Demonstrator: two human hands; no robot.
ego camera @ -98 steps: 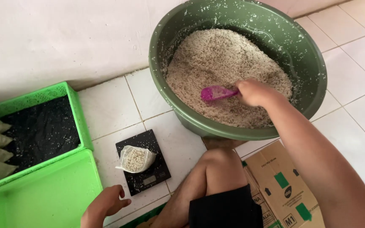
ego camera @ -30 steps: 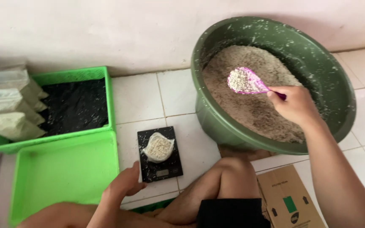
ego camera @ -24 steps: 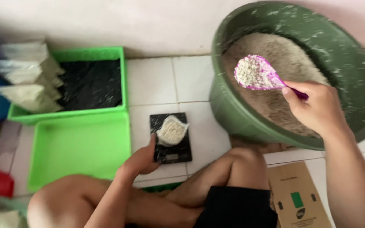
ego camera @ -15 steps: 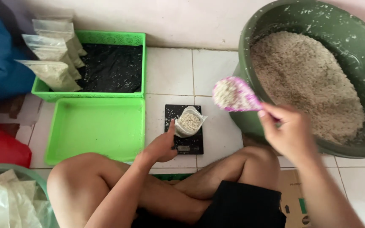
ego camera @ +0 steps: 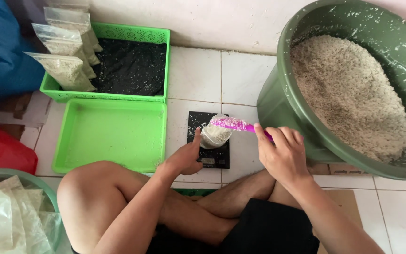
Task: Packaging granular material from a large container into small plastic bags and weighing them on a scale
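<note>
My right hand (ego camera: 284, 153) grips a pink scoop (ego camera: 233, 124) loaded with pale grain, held over the mouth of a small clear plastic bag (ego camera: 214, 135). The bag stands partly filled on a black digital scale (ego camera: 208, 157) on the white tiled floor. My left hand (ego camera: 185, 157) steadies the bag's left side with thumb and fingers. A big green basin (ego camera: 306, 136) filled with the same pale grain (ego camera: 348, 94) sits to the right of the scale.
An empty green tray (ego camera: 111, 136) lies left of the scale. Behind it, a second green tray (ego camera: 130, 66) lined in black holds several filled bags (ego camera: 64, 61). A blue bag, a red bag and a bowl of empty plastic bags (ego camera: 5, 216) are at the left. My crossed legs are below.
My right hand carried the loaded scoop from the basin leftward and down to the bag on the scale. My left hand reached the bag and took hold of its side.
</note>
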